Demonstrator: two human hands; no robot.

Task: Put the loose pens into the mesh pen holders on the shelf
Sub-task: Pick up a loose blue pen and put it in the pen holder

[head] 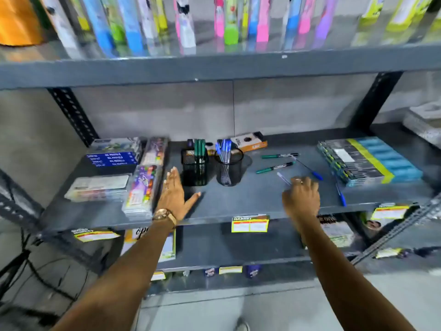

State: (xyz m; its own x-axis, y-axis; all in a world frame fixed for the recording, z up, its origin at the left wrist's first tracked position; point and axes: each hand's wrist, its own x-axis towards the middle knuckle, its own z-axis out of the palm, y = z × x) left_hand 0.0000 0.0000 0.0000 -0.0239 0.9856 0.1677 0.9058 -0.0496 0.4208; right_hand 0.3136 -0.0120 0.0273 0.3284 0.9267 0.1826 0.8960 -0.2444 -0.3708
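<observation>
— Now reaching: right hand [301, 198] curled over a blue-capped pen [283, 178], grip not clear; left hand [173, 195] flat, fingers apart, empty, beside the square mesh holder [194, 167]

— Best pinched mid-barrel, tipped upright, dropped into the round mesh holder [229, 167] among blue pens

— Elsewhere?

— Green markers [274, 167] and blue pens [340, 196] loose on the dark grey metal shelf [238, 199], concrete wall behind

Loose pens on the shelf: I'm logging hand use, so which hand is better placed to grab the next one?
Right. The right hand is already at a blue pen, with the other loose pens beside it. The left hand lies open by the square mesh holder.
</observation>
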